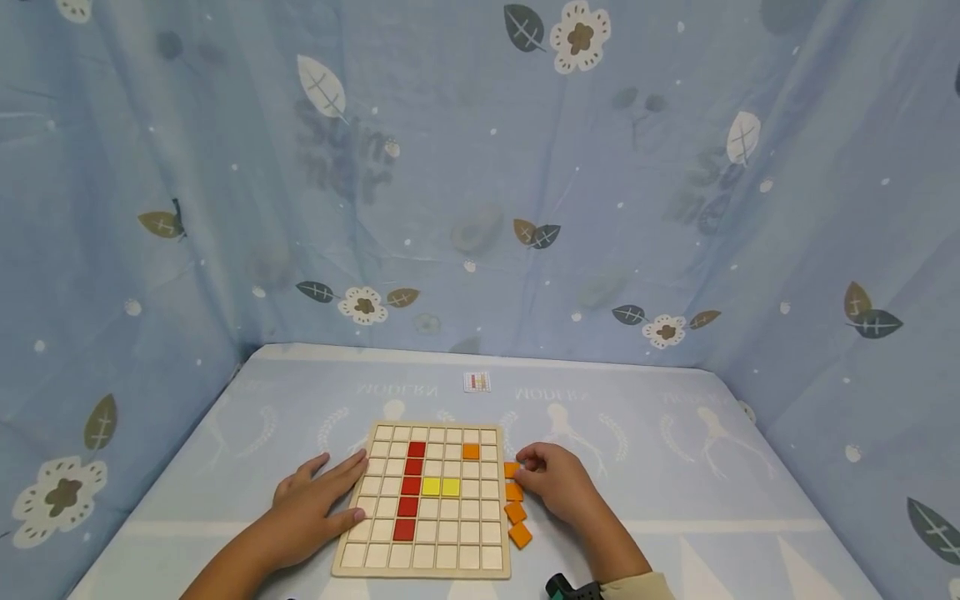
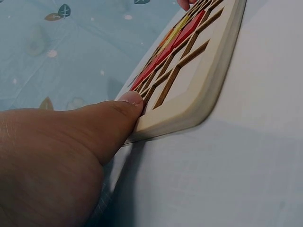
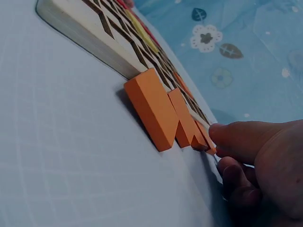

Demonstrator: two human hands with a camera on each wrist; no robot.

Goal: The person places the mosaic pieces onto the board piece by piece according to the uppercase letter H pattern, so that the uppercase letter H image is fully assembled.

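Note:
A light wooden grid board (image 1: 420,572) lies on the table in the head view. Set into it are a column of several red tiles (image 1: 408,506), two yellow tiles (image 1: 441,487) and one orange tile (image 1: 471,451). My left hand (image 1: 311,508) rests along the board's left edge, fingers extended; its thumb (image 2: 125,106) touches the rim. Several loose orange tiles (image 3: 154,109) lie in a row beside the board's right edge. At the far end of that row, my right hand (image 1: 558,479) pinches the farthest orange tile (image 1: 511,469) between thumb and curled forefinger; the fingertip contact is partly hidden.
A small card (image 1: 477,382) with a printed coloured grid lies on the table behind the board. Blue patterned cloth (image 1: 480,208) hangs behind and along both sides of the table. A black device (image 1: 570,588) shows by the right wrist.

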